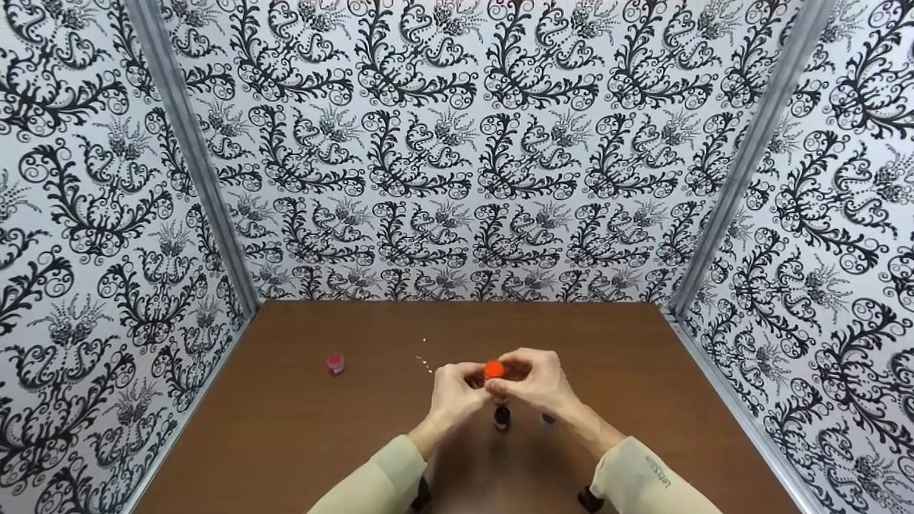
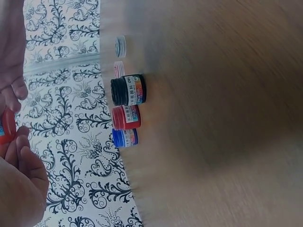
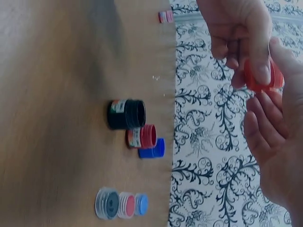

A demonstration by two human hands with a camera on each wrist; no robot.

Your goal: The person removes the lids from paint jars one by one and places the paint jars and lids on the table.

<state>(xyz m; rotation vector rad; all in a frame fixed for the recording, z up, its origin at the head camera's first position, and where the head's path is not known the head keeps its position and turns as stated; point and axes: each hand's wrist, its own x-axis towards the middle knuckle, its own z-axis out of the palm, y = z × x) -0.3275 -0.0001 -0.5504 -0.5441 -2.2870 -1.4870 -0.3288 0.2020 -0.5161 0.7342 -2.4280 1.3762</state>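
Above the table, both hands hold a small orange-red paint jar (image 1: pixel 494 370) between them. My left hand (image 1: pixel 455 392) pinches it from the left. My right hand (image 1: pixel 537 378) grips it from the other side, with its thumb against the jar. In the right wrist view the orange-red jar (image 3: pixel 259 78) lies between the thumbs and fingertips, which cover part of it. Below the hands stands a black paint jar (image 3: pixel 127 114) without a lid. Behind it are an uncapped red jar (image 3: pixel 142 136) and a blue jar (image 3: pixel 152 148).
Right of the jars lie a dark lid (image 3: pixel 108 203), a pinkish-red lid (image 3: pixel 126 205) and a blue lid (image 3: pixel 141 204) in a row. A small pink jar (image 1: pixel 335 363) stands on the left of the brown table (image 1: pixel 300 428). White specks (image 1: pixel 425 362) dot the tabletop. Patterned walls surround three sides.
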